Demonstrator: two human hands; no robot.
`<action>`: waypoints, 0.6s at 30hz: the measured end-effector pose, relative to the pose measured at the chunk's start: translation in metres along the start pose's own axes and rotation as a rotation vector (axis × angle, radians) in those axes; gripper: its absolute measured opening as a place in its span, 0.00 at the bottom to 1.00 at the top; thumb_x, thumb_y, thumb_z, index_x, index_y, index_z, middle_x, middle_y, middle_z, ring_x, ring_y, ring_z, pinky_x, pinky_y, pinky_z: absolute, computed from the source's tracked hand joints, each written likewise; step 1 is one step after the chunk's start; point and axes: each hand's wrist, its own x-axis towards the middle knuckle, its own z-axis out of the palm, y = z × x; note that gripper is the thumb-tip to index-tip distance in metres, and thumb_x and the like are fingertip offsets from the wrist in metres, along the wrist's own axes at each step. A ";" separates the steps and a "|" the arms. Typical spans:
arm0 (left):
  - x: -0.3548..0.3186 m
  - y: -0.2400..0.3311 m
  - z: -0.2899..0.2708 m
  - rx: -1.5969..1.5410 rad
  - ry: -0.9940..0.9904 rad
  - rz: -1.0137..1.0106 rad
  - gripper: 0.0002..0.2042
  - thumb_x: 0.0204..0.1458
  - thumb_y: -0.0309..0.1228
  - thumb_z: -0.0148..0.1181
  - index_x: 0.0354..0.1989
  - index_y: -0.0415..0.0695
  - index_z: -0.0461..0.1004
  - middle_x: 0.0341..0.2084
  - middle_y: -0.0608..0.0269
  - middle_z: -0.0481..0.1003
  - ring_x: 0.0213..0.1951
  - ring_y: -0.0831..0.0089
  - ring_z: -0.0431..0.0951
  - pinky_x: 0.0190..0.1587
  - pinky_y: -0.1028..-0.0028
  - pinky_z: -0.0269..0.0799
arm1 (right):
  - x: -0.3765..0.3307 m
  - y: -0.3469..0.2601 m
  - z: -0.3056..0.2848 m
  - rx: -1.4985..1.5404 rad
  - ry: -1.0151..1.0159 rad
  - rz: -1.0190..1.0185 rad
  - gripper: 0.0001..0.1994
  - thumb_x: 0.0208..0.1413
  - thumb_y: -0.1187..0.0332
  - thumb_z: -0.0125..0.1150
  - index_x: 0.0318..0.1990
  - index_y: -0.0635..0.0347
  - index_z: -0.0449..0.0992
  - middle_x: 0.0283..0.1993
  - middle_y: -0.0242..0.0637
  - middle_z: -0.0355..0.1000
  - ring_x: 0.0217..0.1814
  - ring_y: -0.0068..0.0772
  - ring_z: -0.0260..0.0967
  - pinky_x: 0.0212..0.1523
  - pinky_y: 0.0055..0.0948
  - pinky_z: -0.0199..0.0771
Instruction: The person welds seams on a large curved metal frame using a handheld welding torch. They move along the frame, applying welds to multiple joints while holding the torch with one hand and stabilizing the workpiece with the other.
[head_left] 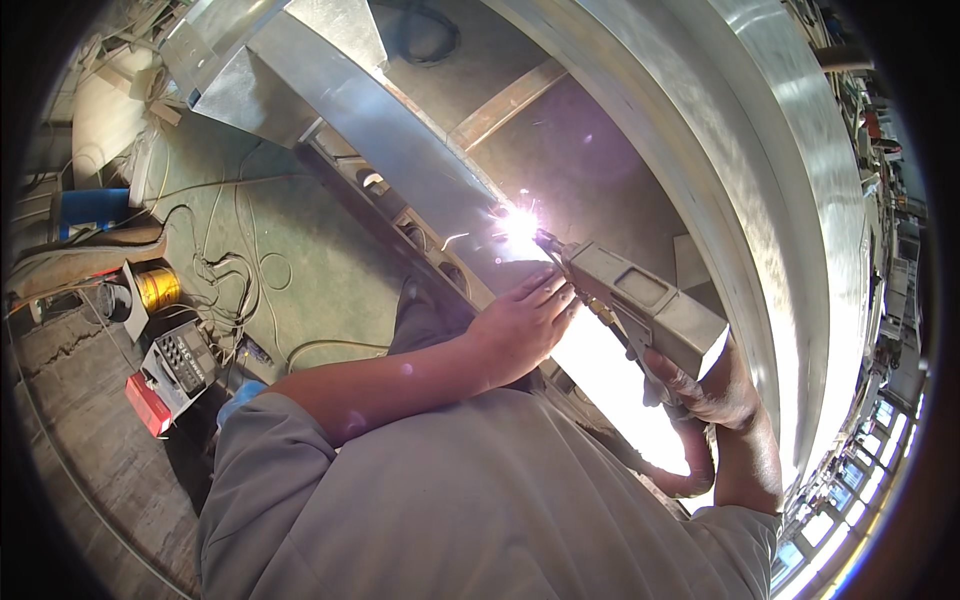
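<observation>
My right hand grips the handle of a boxy grey welding gun. The gun's tip points up and left at a bright white arc with sparks on the edge of a long shiny metal sheet. My left hand rests with fingers flat on the sheet just below the arc, touching the front of the gun. A large curved metal panel runs along the right. Glare hides the sheet below the gun.
On the green floor at left lie tangled cables, a spool of brass-coloured wire, a grey control box on a red base and a blue container. A wooden beam lies under the sheet.
</observation>
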 end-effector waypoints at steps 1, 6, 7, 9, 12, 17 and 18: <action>-0.001 0.000 0.000 0.007 -0.001 0.003 0.33 0.62 0.46 0.60 0.71 0.37 0.69 0.71 0.49 0.67 0.76 0.51 0.62 0.82 0.54 0.49 | 0.000 0.001 0.000 0.022 -0.009 -0.003 0.33 0.62 0.62 0.78 0.68 0.67 0.69 0.45 0.46 0.81 0.32 0.31 0.82 0.29 0.30 0.85; -0.001 0.003 -0.003 0.045 -0.007 0.019 0.27 0.67 0.38 0.51 0.71 0.37 0.70 0.71 0.49 0.68 0.76 0.54 0.63 0.82 0.52 0.47 | -0.003 0.002 -0.001 -0.063 0.021 -0.012 0.34 0.60 0.60 0.79 0.68 0.66 0.69 0.46 0.45 0.81 0.33 0.31 0.82 0.30 0.30 0.85; -0.001 0.004 -0.003 0.034 -0.002 0.022 0.27 0.68 0.38 0.51 0.71 0.37 0.69 0.71 0.49 0.68 0.76 0.55 0.64 0.83 0.52 0.47 | -0.004 0.003 -0.003 -0.060 0.018 -0.009 0.35 0.60 0.60 0.79 0.68 0.66 0.69 0.46 0.45 0.81 0.34 0.31 0.82 0.30 0.30 0.85; -0.002 0.007 0.001 0.022 0.012 0.022 0.28 0.68 0.39 0.51 0.72 0.36 0.68 0.71 0.49 0.68 0.76 0.56 0.64 0.83 0.52 0.45 | -0.007 0.005 -0.004 -0.042 0.011 0.004 0.35 0.60 0.59 0.79 0.69 0.66 0.69 0.47 0.45 0.81 0.37 0.32 0.82 0.31 0.31 0.85; -0.002 0.008 0.002 0.035 -0.049 0.040 0.35 0.64 0.47 0.59 0.74 0.35 0.64 0.72 0.49 0.67 0.77 0.55 0.61 0.83 0.51 0.43 | -0.008 -0.001 0.000 -0.076 0.036 0.024 0.30 0.60 0.70 0.77 0.67 0.66 0.69 0.41 0.41 0.82 0.34 0.30 0.82 0.33 0.30 0.85; -0.001 0.011 -0.005 -0.003 -0.096 0.046 0.34 0.66 0.48 0.54 0.75 0.36 0.65 0.75 0.50 0.65 0.79 0.57 0.57 0.83 0.52 0.41 | -0.011 0.004 -0.001 -0.057 0.032 -0.028 0.29 0.61 0.76 0.76 0.66 0.65 0.68 0.39 0.41 0.83 0.32 0.29 0.83 0.34 0.30 0.85; 0.000 0.010 -0.010 -0.017 -0.158 0.055 0.38 0.65 0.52 0.57 0.76 0.36 0.64 0.77 0.50 0.62 0.81 0.57 0.54 0.83 0.53 0.41 | -0.011 0.005 -0.001 -0.046 0.032 -0.026 0.29 0.61 0.76 0.75 0.67 0.65 0.68 0.40 0.41 0.83 0.32 0.29 0.83 0.34 0.30 0.85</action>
